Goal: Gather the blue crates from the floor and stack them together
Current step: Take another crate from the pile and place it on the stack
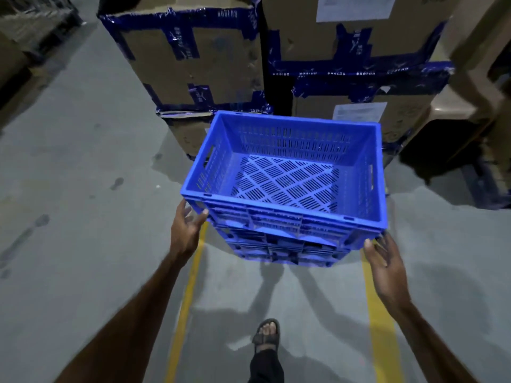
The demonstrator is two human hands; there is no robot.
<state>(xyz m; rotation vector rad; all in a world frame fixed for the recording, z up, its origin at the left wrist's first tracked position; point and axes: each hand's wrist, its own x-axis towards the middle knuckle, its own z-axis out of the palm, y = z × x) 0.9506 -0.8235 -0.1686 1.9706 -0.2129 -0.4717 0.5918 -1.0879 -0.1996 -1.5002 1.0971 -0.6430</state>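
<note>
A blue slatted plastic crate [287,211] tops a stack of blue crates [284,251] standing on the grey floor just ahead of me. The top crate is empty and has a perforated bottom. My left hand [186,230] is at the stack's near left corner, fingers spread, thumb touching just under the top rim. At the near right corner, below the rim, my right hand [383,261] is open with its fingers apart. Neither hand grips anything. How many crates sit under the top one is hard to tell.
Tall cardboard boxes [199,67] with blue tape stand right behind the stack, and more boxes [359,45] rise to the right. Two yellow floor lines [190,286] run toward me. My sandalled foot [266,331] is between them. Open grey floor lies to the left.
</note>
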